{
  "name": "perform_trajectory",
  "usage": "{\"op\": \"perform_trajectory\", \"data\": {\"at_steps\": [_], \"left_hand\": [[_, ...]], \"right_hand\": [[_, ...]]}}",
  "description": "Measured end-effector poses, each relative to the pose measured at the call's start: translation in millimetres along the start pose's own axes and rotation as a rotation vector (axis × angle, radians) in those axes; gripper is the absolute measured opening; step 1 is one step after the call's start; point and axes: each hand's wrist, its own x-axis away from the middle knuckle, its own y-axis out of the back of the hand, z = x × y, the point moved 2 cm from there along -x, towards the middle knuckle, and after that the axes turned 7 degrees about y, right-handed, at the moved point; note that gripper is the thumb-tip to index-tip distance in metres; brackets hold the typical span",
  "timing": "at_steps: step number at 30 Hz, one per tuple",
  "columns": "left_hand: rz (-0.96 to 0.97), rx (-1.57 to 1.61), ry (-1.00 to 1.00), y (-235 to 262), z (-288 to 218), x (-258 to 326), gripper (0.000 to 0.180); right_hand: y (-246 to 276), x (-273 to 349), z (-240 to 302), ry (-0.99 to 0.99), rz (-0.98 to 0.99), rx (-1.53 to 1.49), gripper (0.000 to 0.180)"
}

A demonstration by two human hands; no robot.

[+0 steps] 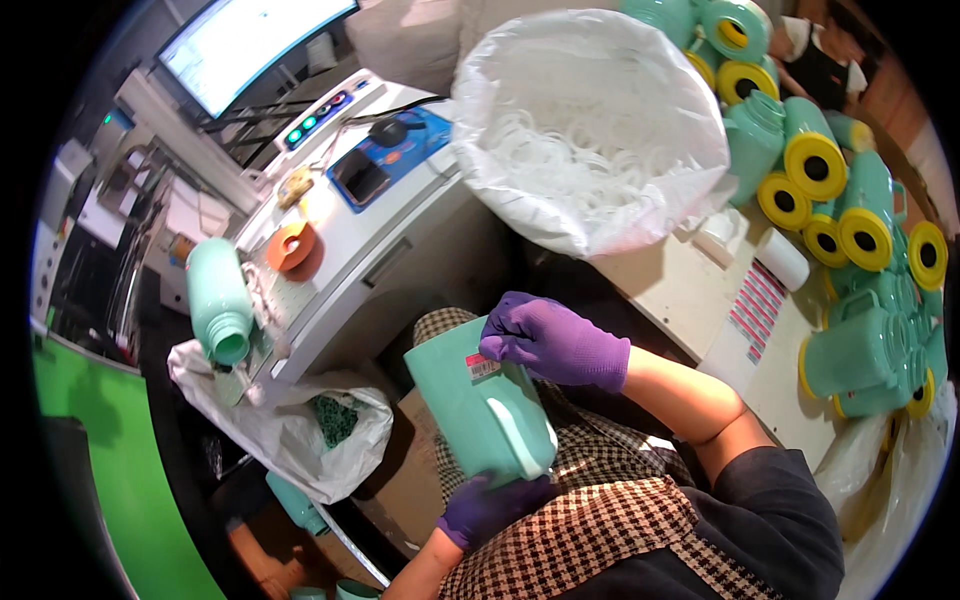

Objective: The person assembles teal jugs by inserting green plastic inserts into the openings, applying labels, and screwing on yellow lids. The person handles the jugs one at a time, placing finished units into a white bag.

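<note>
The mint-green rectangular plastic jug rests tilted over the person's lap, above the checked garment, held between 2 purple-gloved hands. Risk, as a judgement: the smooth plastic could slip from the lower grip and drop toward the white plastic bag on the floor, because only the fingertips support the base. The small red-and-white label could also crease or sit crooked if pressed unevenly. The left hand cups the jug's lower end, fingers curled closed under it. The right hand lies on the upper face, fingers bent, fingertips pressing at the label.
</note>
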Motion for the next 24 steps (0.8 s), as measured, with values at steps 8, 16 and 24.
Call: {"op": "perform_trajectory", "data": {"at_steps": [8,16,24], "left_hand": [[-0.434,-1.960,-0.427,4.9,13.2,6.9,0.064],[-0.532,-2.406,-2.613,-6.6,101.9,121.2,0.069],[-1.781,-1.141,-3.534,92.3,96.1,201.2,0.073]], "right_hand": [[-24.3,-19.6,11.1,-0.020,0.068,0.267,0.027],[-29.6,-65.8,-12.8,0.429,-0.633,0.422,0.034],[-236.8,-231.6,47.1,0.648,0.059,0.680,0.046]]}}
